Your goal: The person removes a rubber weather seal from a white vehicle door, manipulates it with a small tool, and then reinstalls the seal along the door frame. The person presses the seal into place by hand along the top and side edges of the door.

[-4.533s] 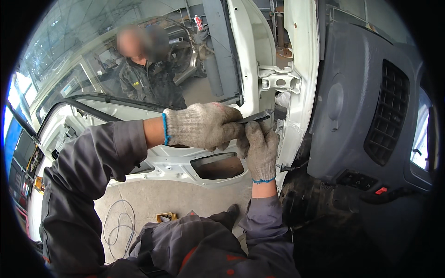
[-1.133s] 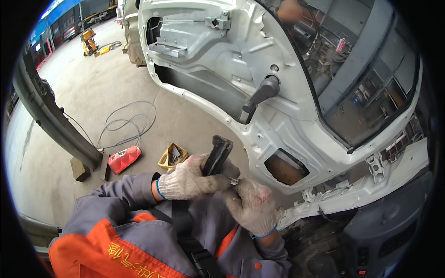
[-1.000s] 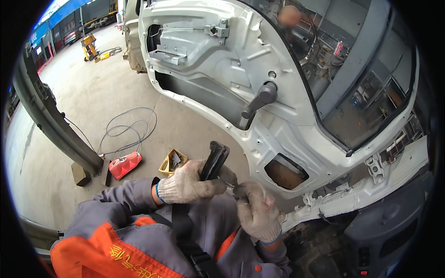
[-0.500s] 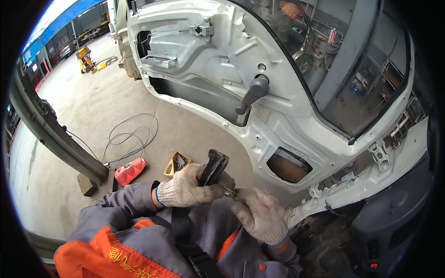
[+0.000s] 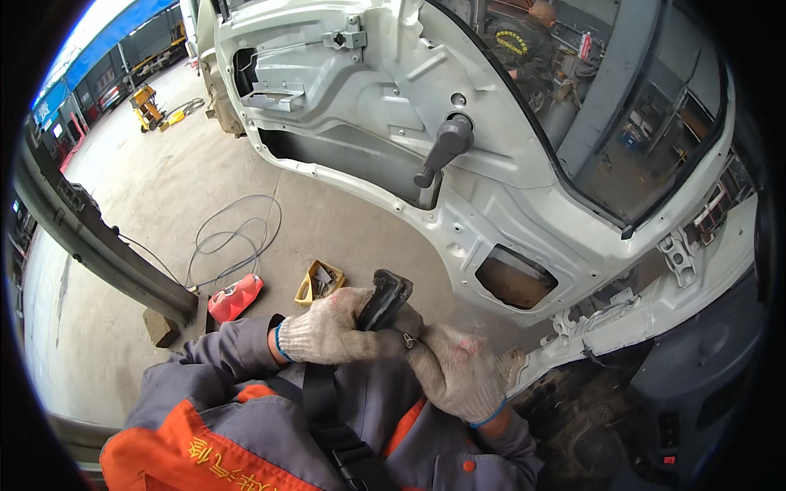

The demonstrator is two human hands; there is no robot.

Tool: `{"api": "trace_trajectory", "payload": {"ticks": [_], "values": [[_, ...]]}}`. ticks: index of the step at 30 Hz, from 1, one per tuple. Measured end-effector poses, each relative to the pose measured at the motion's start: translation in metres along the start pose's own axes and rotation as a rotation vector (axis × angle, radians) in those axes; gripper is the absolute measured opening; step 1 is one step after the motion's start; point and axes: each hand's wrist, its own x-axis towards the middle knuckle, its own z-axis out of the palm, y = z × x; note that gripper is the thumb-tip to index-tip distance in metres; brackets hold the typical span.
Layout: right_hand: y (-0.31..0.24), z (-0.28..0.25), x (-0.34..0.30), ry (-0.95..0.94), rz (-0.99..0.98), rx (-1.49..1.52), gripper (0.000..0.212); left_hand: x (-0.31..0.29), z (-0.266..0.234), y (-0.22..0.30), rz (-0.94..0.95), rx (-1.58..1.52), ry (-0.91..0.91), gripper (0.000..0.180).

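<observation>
Gloved in off-white knit, my left hand (image 5: 323, 331) is closed around a black, blocky part (image 5: 385, 299) that looks like plastic and sticks up above the fingers. My right hand (image 5: 463, 368), in the same kind of glove, meets it fingertip to fingertip. A small shiny metal clip (image 5: 408, 340) shows between the two hands, pinched at my right fingertips. Whether it is joined to the black part is hidden by the gloves. Just beyond stands an off-white vehicle door (image 5: 368, 176) with its inner metal bare and a dark grey window crank (image 5: 446, 147) fitted.
On the concrete floor (image 5: 164, 213) lie a red container (image 5: 235, 298), a yellow bin (image 5: 319, 282) of small parts and a coiled hose (image 5: 233, 237). A metal post (image 5: 98, 245) rises at left. A co-worker (image 5: 524, 41) is behind the door window. The vehicle's dark interior (image 5: 688, 360) is at right.
My right hand has come slightly closer to the left, and the metal piece shows less between them. The black part has tilted a little. A co-worker's back shows more plainly through the window.
</observation>
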Motion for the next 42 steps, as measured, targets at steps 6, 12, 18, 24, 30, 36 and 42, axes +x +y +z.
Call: {"api": "trace_trajectory", "payload": {"ticks": [6,12,18,24,30,36,42], "values": [[-0.007,0.003,0.004,0.083,0.09,0.101,0.026,-0.003,0.0,-0.003,-0.089,-0.049,0.058,0.032],[-0.005,0.001,0.001,0.069,0.145,0.12,0.024,-0.002,0.001,0.006,-0.086,-0.061,0.114,0.029],[-0.008,-0.001,-0.001,0.084,0.125,0.106,0.027,0.0,0.0,-0.001,0.014,-0.016,0.092,0.026],[-0.006,0.001,0.0,0.052,0.146,0.192,0.025,0.0,0.002,-0.007,0.066,-0.033,0.077,0.026],[-0.009,0.001,-0.001,0.059,0.16,0.248,0.022,0.0,0.005,0.001,0.044,0.02,0.063,0.024],[-0.009,0.003,0.0,-0.016,0.216,0.325,0.02,0.001,0.004,-0.006,0.135,0.0,-0.013,0.028],[-0.011,0.004,-0.001,0.03,0.256,0.367,0.021,-0.001,0.006,-0.006,0.109,0.002,0.062,0.025]]}}
